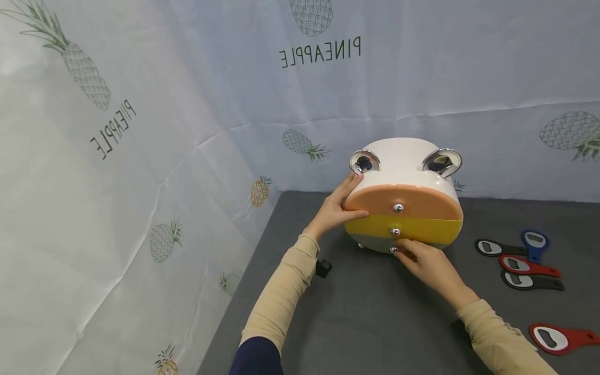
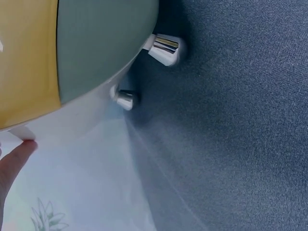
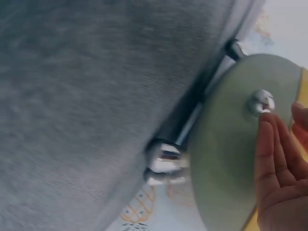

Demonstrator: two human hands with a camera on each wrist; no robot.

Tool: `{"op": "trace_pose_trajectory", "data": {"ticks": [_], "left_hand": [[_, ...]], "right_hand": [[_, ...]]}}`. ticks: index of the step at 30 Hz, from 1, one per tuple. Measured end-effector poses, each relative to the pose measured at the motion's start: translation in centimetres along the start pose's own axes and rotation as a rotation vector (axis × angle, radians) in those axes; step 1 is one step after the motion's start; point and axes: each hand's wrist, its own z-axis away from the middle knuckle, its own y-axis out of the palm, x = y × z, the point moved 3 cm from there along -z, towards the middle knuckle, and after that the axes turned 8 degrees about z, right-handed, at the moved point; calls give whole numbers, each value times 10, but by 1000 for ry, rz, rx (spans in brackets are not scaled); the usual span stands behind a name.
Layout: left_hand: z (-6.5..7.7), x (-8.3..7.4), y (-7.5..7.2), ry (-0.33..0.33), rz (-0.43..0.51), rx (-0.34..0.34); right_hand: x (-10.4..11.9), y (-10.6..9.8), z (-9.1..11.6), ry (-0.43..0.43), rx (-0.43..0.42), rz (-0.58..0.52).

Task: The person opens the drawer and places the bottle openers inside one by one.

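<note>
A rounded white cabinet [image 1: 400,156] with two silver-rimmed round ears stands on the grey table. Its front has an orange drawer [image 1: 375,197], a yellow drawer [image 1: 426,227] and a grey-green drawer [image 3: 226,144], each with a silver knob. My left hand [image 1: 334,212] rests against the cabinet's left side, thumb straight across the front at the orange-yellow seam. At the lowest knob [image 3: 262,102] is my right hand [image 1: 433,268], its fingertips right at the knob's edge. The right wrist view shows the fingers fairly straight and the knob largely uncovered.
Right of the cabinet lie several bottle openers: a blue one [image 1: 535,244], a red one [image 1: 529,265] and black ones [image 1: 534,282] in a cluster. Another red opener [image 1: 562,338] lies nearer. A pineapple-print curtain [image 1: 211,94] hangs behind and left. Silver feet [image 2: 166,49] hold the cabinet up.
</note>
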Motion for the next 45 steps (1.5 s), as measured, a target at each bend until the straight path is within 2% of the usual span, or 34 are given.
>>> {"op": "trace_pose_trajectory", "data": {"ticks": [5, 12, 20, 27, 33, 40, 45], "left_hand": [[1, -2, 0, 15, -38, 6], [-1, -5, -3, 21, -61, 1], [-2, -5, -4, 14, -50, 8], [-2, -2, -3, 11, -54, 8], [-1, -2, -3, 11, -56, 6], [0, -1, -4, 14, -43, 0], [0, 0, -3, 16, -30, 3]], "right_hand": [[-7, 12, 3, 23, 78, -58], [-11, 17, -2, 16, 26, -64], [-3, 17, -9, 41, 39, 16], [1, 18, -6, 58, 55, 46], [4, 17, -4, 34, 8, 75], [12, 18, -7, -55, -96, 188], [15, 20, -7, -1, -117, 203]]}}
